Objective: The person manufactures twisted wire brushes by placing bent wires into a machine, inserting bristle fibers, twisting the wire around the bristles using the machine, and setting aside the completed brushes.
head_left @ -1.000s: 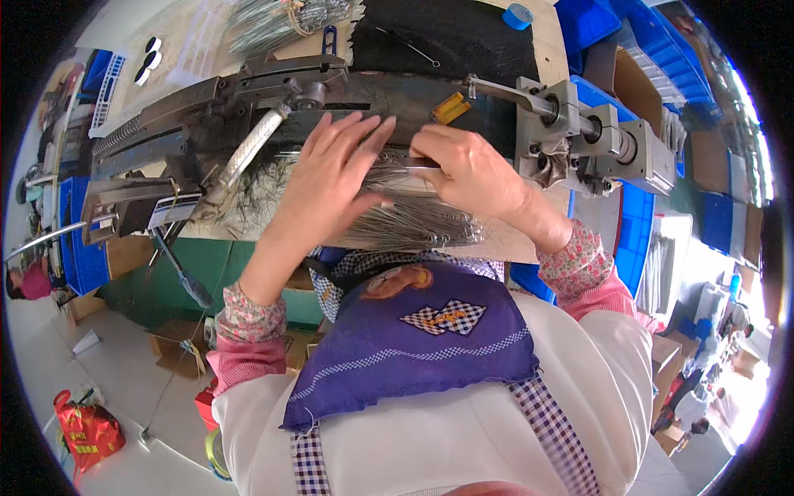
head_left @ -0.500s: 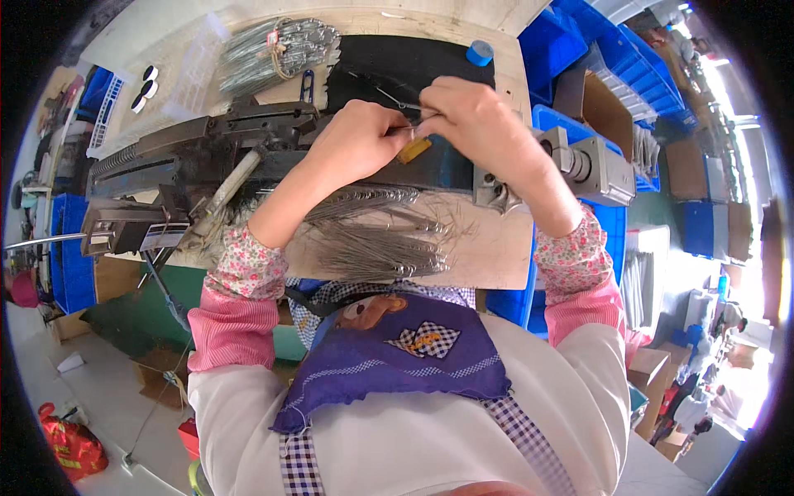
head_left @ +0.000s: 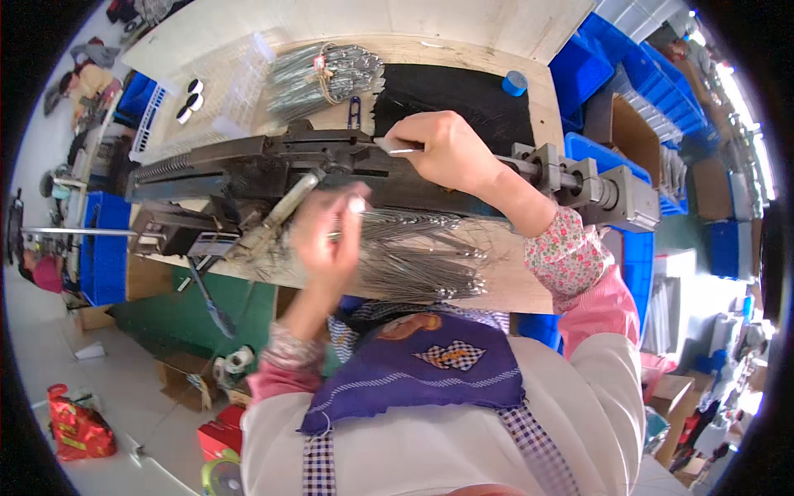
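My right hand (head_left: 451, 153) is closed over the dark metal bench machine (head_left: 240, 157), pinching a thin, pale metal piece (head_left: 404, 151) that points to the left. Motion smears my left hand (head_left: 327, 236), which is beside the machine's light-coloured lever (head_left: 281, 207); whether its fingers hold anything cannot be made out. Just right of that hand, several thin metal wires (head_left: 422, 269) lie in loose bunches along the near side of the bench. A tied bundle of similar wires (head_left: 322, 74) rests behind the machine.
Behind my right hand a black cloth (head_left: 455, 99) carries a round blue cap (head_left: 514, 83) at its edge. A clear plastic basket (head_left: 211, 95) stands at the back left. The machine's metal cylinder (head_left: 616, 198) extends past the bench's right edge, near blue crates (head_left: 633, 62).
My hands have come apart: the left has moved down and left toward the lever, while the right stays over the machine with the thin piece. The whole view has shifted somewhat.
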Demonstrator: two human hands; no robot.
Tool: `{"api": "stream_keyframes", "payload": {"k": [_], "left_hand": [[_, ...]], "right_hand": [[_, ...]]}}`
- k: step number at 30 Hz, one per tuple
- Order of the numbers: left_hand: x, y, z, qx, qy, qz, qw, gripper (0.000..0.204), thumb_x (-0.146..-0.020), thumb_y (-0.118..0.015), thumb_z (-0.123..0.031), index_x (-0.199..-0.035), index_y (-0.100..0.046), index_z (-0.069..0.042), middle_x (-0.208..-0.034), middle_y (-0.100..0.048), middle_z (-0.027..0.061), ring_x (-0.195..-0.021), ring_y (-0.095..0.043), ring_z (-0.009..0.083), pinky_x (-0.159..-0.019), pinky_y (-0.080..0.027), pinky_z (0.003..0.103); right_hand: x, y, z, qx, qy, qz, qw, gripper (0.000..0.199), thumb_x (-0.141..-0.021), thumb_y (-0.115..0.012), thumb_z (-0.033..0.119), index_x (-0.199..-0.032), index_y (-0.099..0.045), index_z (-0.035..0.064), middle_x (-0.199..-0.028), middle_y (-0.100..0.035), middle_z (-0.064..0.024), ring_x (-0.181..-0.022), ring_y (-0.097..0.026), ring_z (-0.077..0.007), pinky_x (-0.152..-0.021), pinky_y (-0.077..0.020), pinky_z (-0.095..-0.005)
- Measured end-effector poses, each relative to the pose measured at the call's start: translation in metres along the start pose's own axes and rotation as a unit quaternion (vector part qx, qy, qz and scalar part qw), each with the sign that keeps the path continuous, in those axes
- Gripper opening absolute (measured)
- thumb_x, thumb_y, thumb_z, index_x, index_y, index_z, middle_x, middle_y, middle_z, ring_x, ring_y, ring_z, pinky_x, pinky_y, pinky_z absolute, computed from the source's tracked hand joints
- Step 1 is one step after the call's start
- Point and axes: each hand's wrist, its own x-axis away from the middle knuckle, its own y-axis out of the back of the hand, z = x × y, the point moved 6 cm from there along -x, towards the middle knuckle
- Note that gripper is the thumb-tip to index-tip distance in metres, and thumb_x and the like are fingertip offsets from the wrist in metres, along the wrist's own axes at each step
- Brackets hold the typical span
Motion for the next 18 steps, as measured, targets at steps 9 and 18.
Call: {"api": "stream_keyframes", "payload": {"k": [9,18], "left_hand": [[-0.011,-0.026,0.019,0.828,0.469,0.09,0.294,0.056,-0.099,-0.036,-0.05,-0.099,-0.056,0.003,-0.058,-0.049,0.0067,-0.039,-0.038,0.011,-0.038,-0.027,0.026],[0.033,-0.054,0.048,0.133,0.399,0.19,0.887,0.035,-0.086,-0.064,-0.017,-0.113,-0.054,0.003,-0.077,-0.059,0.0073,-0.056,-0.053,0.0143,-0.055,-0.045,0.028]], "right_hand": [[0.0,-0.009,-0.021,-0.004,-0.046,0.027,0.999,0.013,-0.072,-0.071,0.005,-0.084,-0.068,-0.0003,-0.077,-0.065,-0.0165,-0.071,-0.063,-0.0346,-0.066,-0.051,-0.0383],[0.003,-0.013,-0.013,0.015,-0.047,0.053,0.997,0.015,-0.073,-0.068,0.008,-0.086,-0.068,0.0023,-0.082,-0.065,-0.0134,-0.076,-0.062,-0.0333,-0.066,-0.0516,-0.0388]]}}
